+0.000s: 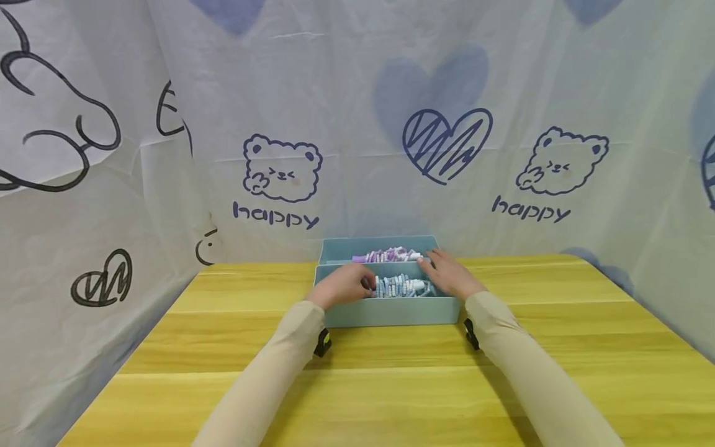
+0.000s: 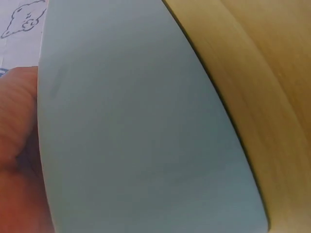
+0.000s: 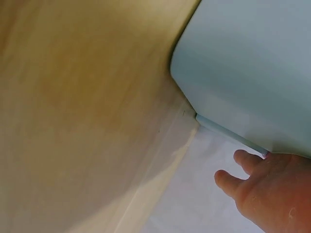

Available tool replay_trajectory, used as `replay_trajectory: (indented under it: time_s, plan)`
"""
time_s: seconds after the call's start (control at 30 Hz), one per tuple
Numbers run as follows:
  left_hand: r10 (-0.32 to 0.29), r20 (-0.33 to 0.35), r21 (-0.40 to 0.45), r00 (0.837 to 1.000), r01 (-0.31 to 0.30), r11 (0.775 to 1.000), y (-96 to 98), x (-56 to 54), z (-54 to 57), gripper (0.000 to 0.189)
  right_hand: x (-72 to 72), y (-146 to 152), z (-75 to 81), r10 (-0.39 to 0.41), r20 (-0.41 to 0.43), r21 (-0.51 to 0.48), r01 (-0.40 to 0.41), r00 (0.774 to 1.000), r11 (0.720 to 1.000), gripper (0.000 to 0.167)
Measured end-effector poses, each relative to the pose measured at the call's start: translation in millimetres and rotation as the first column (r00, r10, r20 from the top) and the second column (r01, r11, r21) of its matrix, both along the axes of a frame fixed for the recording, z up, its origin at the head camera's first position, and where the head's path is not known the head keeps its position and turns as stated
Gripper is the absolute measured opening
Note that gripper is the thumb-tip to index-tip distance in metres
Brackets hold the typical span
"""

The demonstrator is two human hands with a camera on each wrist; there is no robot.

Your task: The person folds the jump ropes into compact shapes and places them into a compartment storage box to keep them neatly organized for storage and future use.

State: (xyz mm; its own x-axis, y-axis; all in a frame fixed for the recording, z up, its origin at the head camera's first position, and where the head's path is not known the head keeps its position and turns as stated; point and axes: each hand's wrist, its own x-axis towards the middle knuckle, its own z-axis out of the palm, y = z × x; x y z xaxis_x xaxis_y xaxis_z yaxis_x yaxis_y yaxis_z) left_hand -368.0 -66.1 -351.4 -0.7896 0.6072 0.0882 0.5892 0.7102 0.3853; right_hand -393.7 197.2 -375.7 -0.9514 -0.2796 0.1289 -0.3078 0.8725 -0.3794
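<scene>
A light-blue box has a front and a back section. In the front section lies a row of small blue and white bead-like pieces. My left hand reaches over the front left rim, fingers curled down with their tips at the row's left end. I cannot tell if they pinch it; in the left wrist view the box wall hides the fingertips. At the right end, my right hand lies over the side rim with its fingers extended. The right wrist view shows two fingers past the box edge.
A similar row of purple and white pieces lies in the back section. The box stands near the far edge of a yellow wood-grain table. Close behind hangs a white curtain printed with bears and hearts; another printed sheet hangs at the left.
</scene>
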Motion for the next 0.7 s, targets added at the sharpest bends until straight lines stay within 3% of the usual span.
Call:
replay_trajectory:
  time_s: [0.17,0.47,0.6,0.7]
  plan:
    - [0.009,0.034,0.004,0.999,-0.009,1.0,-0.7,-1.6,0.5,0.009,0.3,0.7,1.1,-0.001,0.004,-0.001,0.001,1.0,1.0,0.067]
    - [0.019,0.016,-0.012,1.0,-0.018,1.0,-5.4,-1.9,-1.1,0.008,-1.2,-3.9,1.6,0.0,0.014,-0.01,0.0,1.0,1.0,0.065]
    - [0.063,0.019,0.018,0.998,-0.063,0.998,-11.1,5.0,-3.0,0.012,-0.9,-4.5,0.0,0.01,0.021,-0.016,-0.01,1.0,1.0,0.065]
    - [0.099,0.024,0.033,0.995,-0.1,0.994,-13.7,12.7,4.1,0.019,0.1,-1.0,0.4,0.018,0.02,-0.025,-0.018,1.0,1.0,0.066]
